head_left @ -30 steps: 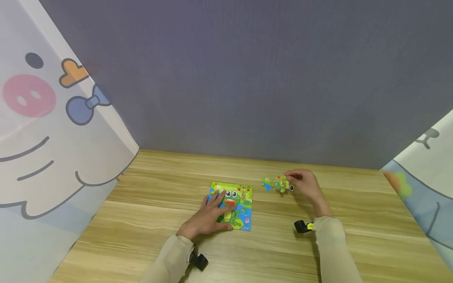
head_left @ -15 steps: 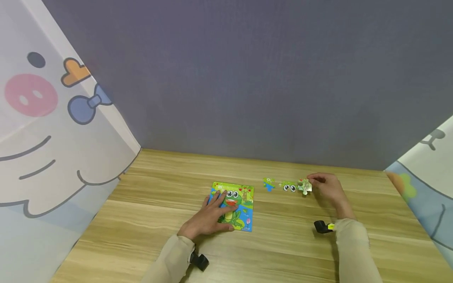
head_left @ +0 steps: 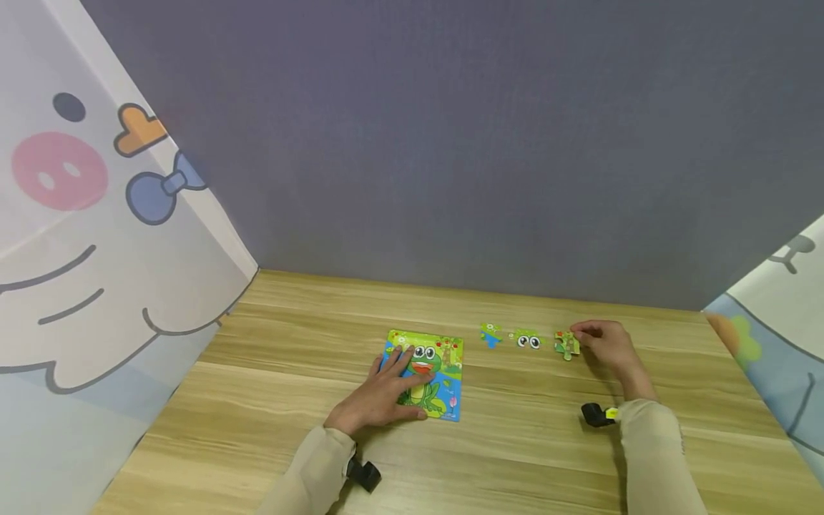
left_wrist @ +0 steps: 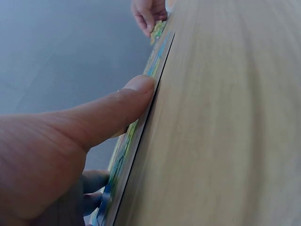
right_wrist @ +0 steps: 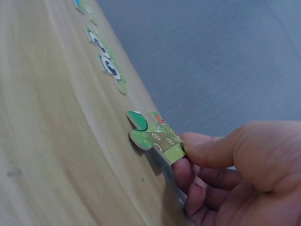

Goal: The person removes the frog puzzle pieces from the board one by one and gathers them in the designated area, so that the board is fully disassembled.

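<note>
A frog picture board point(head_left: 450, 386) lies flat on the wooden table. My left hand point(head_left: 380, 397) rests on its left part with fingers spread; in the left wrist view the thumb point(left_wrist: 141, 87) lies over the board's edge. Off to the right, my right hand point(head_left: 608, 347) pinches a green jigsaw puzzle piece point(right_wrist: 160, 141) with a tree print between thumb and fingers, close over the table. Left of that piece lies a puzzle piece with the frog's eyes point(head_left: 528, 340). Farther left is a green and blue puzzle piece point(head_left: 491, 335).
The wooden table point(head_left: 515, 458) ends at a grey upright panel point(head_left: 476, 157) at the back. Walls with cartoon prints point(head_left: 64, 286) stand at the left and right. Each wrist wears a small black camera point(head_left: 597, 415).
My right hand has moved right with the tree piece, away from the other pieces, and the eyes piece now shows fully. My left hand stays on the board.
</note>
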Action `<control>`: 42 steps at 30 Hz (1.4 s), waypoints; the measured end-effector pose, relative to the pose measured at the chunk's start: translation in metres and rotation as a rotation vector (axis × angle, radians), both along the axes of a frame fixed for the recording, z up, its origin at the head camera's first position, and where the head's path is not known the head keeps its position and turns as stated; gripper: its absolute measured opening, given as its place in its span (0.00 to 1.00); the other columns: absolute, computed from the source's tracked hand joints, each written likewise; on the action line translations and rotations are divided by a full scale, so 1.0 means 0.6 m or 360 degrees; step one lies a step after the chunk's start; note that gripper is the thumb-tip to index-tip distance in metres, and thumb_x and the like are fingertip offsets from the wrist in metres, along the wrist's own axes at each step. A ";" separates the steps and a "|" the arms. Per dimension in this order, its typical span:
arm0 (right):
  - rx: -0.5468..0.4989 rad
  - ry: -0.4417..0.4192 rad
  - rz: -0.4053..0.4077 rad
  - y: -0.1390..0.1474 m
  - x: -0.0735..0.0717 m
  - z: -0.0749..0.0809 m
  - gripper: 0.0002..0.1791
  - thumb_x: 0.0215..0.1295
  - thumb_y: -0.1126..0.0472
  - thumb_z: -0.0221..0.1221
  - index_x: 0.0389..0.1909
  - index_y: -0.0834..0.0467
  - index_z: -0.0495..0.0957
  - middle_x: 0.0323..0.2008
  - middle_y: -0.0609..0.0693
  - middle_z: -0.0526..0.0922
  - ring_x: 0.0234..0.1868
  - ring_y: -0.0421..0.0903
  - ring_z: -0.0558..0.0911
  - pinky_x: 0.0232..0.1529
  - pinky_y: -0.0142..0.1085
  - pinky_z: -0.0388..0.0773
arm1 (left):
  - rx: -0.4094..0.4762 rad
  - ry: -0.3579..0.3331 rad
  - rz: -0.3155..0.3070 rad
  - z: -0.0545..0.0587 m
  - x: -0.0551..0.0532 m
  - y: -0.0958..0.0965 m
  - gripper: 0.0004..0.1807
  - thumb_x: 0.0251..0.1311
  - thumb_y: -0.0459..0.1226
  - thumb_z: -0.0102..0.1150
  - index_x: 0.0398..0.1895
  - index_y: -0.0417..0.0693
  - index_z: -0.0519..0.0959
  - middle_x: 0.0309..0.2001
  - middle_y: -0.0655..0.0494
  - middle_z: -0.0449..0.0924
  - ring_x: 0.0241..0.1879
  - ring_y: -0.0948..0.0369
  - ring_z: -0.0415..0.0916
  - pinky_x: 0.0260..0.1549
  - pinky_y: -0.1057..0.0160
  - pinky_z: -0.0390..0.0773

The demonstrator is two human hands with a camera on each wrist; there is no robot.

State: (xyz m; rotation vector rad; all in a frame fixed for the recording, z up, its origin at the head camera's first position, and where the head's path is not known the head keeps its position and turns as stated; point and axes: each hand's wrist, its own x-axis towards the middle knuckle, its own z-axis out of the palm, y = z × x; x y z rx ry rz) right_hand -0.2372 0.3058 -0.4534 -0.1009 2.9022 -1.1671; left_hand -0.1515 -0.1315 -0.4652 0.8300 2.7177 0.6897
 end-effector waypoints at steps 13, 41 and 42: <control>0.0243 0.0160 -0.0012 -0.006 -0.007 -0.003 0.10 0.70 0.65 0.58 0.43 0.66 0.85 0.42 0.66 0.87 0.41 0.57 0.84 0.41 0.43 0.79 | 0.0002 0.0006 -0.0015 0.001 -0.002 0.001 0.36 0.63 0.56 0.62 0.73 0.60 0.68 0.81 0.37 0.42 0.80 0.36 0.37 0.73 0.27 0.40; 0.0282 0.0109 -0.0040 -0.018 -0.002 0.007 0.13 0.72 0.64 0.55 0.44 0.69 0.83 0.45 0.70 0.85 0.47 0.68 0.82 0.45 0.57 0.79 | -0.0007 0.0013 0.0002 0.001 0.002 0.000 0.36 0.63 0.56 0.62 0.73 0.60 0.68 0.81 0.38 0.43 0.80 0.36 0.38 0.73 0.28 0.40; 0.0275 0.0121 -0.0038 -0.021 -0.001 0.009 0.13 0.71 0.64 0.55 0.44 0.69 0.83 0.44 0.70 0.85 0.46 0.67 0.83 0.45 0.56 0.79 | -0.0007 0.0012 0.0002 0.001 0.002 0.000 0.36 0.62 0.56 0.62 0.74 0.60 0.68 0.81 0.38 0.43 0.80 0.36 0.38 0.73 0.28 0.40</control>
